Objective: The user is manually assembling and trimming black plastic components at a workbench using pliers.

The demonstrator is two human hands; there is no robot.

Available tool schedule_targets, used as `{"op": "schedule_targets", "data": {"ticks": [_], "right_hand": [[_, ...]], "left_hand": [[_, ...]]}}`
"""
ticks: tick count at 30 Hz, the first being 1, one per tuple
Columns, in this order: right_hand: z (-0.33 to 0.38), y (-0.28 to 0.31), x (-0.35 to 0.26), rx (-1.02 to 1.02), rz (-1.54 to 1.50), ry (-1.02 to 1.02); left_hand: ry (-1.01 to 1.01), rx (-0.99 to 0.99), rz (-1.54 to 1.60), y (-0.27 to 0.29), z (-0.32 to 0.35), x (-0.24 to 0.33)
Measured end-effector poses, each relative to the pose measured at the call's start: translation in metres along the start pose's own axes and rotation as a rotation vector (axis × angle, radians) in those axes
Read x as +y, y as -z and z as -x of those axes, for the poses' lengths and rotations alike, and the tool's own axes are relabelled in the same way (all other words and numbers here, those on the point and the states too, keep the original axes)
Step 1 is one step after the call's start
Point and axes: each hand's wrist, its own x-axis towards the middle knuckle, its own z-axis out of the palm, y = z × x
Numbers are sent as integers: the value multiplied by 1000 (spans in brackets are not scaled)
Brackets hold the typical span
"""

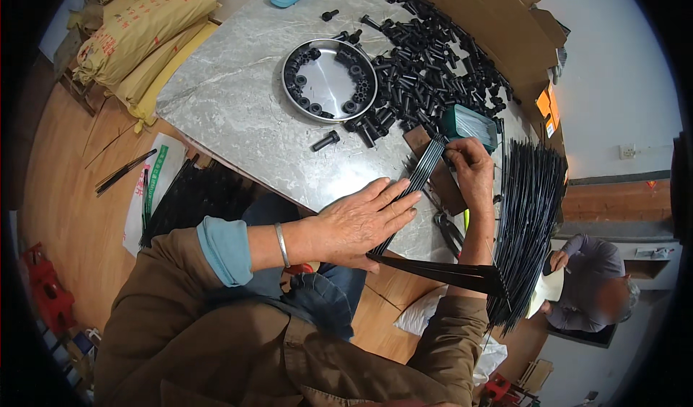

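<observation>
My left hand (361, 223) lies with its fingers stretched out across a bundle of thin dark rods (427, 167), which slants over the table's near edge. At the bundle's far end my right hand (473, 167) is closed in a pinch; the exact spot its fingertips grip is partly hidden. A dark strip of rods (447, 271) runs from below my left hand towards the right, over my right forearm. Just beyond the right hand is a green box (451, 122) holding thin pale pieces. Pliers (449, 235) lie near the right wrist.
A round metal dish (287, 93) holds small black parts. Many black bolt-shaped pieces (415, 75) are heaped behind it, beside cardboard (480, 10). A thick stack of dark rods (530, 219) stands at right. Yellow sacks (144, 31) lie far left; another person (592, 262) sits at right.
</observation>
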Motion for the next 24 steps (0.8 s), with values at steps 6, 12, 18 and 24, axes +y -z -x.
{"op": "schedule_targets", "data": {"ticks": [6,12,18,24], "right_hand": [[3,-3,-8,45,14,-19],[6,-5,4,87,-132,-203],[-6,-5,3,28,-134,-204],[-3,-11,10,52,-438,-309]], "left_hand": [[0,17,-2,-3,0,0],[-10,33,35,-4,0,1],[-5,31,23,-1,0,1],[-13,33,12,-3,-2,1]]}}
